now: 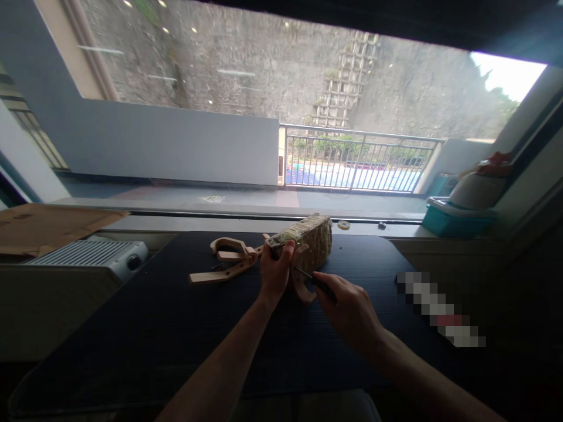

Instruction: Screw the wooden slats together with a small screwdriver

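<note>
My right hand (349, 302) is closed around the dark handle of a screwdriver (324, 287). Its thin shaft points left, and the tip meets a curved wooden piece (302, 288). My left hand (276, 271) is closed on the wooden piece, thumb up, just left of the tip; part of its grip is hidden. Behind both hands, a box-shaped bundle wrapped in clear tape (323, 240) lies on the dark table (176, 328). Left of my left hand is a wooden assembly (240, 266) with a curved arm, a straight bar and dark holes.
Small rolls of tape (343, 225) lie on the windowsill. A teal box (457, 220) stands at the right under a pale bag. Flattened cardboard (57, 225) rests over a white radiator (94, 253) at left. A blurred-out object (440, 310) lies at the table's right edge.
</note>
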Demonstrator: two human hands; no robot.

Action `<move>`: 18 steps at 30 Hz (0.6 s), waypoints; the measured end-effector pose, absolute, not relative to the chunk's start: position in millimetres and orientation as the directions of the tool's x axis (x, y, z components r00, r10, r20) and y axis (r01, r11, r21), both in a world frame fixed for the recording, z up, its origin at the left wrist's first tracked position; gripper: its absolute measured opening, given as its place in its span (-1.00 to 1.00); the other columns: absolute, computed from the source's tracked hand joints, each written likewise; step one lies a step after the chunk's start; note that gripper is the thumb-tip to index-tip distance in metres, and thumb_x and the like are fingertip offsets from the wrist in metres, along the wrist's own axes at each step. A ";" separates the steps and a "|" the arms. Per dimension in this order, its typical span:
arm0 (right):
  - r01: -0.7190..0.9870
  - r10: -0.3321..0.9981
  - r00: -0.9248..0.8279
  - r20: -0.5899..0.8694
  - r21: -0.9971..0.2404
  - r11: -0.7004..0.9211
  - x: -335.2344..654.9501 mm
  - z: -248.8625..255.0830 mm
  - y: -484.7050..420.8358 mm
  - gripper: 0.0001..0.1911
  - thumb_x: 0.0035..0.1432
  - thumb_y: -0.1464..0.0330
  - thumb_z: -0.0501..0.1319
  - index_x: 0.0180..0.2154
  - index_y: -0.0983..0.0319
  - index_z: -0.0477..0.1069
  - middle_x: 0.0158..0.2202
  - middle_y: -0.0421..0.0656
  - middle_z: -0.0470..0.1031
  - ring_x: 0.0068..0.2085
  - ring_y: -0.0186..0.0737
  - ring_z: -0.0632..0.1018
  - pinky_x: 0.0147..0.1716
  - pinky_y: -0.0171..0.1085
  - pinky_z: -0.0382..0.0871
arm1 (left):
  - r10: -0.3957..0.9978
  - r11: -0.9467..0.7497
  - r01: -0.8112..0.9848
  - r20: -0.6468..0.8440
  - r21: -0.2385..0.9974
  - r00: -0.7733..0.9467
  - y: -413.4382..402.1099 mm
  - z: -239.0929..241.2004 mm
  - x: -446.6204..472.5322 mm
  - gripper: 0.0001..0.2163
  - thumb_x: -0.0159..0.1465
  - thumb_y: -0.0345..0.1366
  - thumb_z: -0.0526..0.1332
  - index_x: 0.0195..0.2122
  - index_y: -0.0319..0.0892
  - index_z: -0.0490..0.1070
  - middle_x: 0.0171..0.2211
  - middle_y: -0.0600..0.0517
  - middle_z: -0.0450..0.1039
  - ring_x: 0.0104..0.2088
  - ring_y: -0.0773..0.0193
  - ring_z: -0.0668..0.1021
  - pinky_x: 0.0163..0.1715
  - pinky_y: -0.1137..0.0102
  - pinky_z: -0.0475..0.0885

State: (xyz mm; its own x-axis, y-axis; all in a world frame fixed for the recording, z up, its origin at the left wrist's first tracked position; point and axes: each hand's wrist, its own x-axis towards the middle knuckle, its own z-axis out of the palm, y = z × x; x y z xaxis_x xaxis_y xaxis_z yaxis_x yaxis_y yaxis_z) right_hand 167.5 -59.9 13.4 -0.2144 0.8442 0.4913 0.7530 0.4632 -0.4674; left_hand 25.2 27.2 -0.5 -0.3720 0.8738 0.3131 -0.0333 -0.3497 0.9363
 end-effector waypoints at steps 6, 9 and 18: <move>0.446 0.973 0.037 0.229 -0.875 0.189 163.7 9.1 -58.4 -0.67 0.17 0.25 0.13 -0.10 0.28 0.46 -0.20 -0.08 0.56 -0.19 -0.14 0.55 -0.22 -0.22 0.41 | 0.868 -0.346 -0.024 0.310 0.938 -0.388 29.4 -2.5 22.9 -0.72 0.08 -0.12 0.25 -0.28 -0.20 0.42 -0.31 -0.01 0.53 -0.25 0.19 0.56 -0.21 0.34 0.42; 0.676 0.954 -0.105 0.282 -0.683 0.276 167.3 19.6 -62.4 -0.62 0.17 0.32 0.12 0.03 0.24 0.37 -0.21 -0.09 0.55 -0.24 -0.15 0.55 -0.29 -0.24 0.38 | 0.862 -0.347 -0.023 0.309 0.938 -0.401 32.7 -5.2 20.4 -0.69 0.08 -0.08 0.24 -0.28 -0.21 0.43 -0.30 -0.02 0.53 -0.23 0.17 0.56 -0.20 0.33 0.41; 0.849 0.732 -0.508 0.455 0.117 0.516 172.8 27.8 -64.4 -0.61 0.21 0.55 0.01 0.05 0.28 0.36 -0.42 -0.13 0.46 -0.45 -0.24 0.46 -0.55 -0.30 0.17 | 0.841 -0.370 0.004 0.336 0.929 -0.424 33.7 -7.9 22.7 -0.69 0.08 -0.08 0.25 -0.27 -0.21 0.44 -0.30 -0.02 0.53 -0.24 0.18 0.55 -0.19 0.33 0.40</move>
State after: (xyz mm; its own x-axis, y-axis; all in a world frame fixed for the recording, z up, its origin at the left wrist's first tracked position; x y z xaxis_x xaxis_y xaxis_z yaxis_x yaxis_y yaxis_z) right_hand 172.8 -64.4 27.8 -0.5077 0.7318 0.4547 0.8486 0.5160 0.1171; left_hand 22.7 33.7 -7.9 -0.4240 0.8409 0.3363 0.0040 -0.3696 0.9292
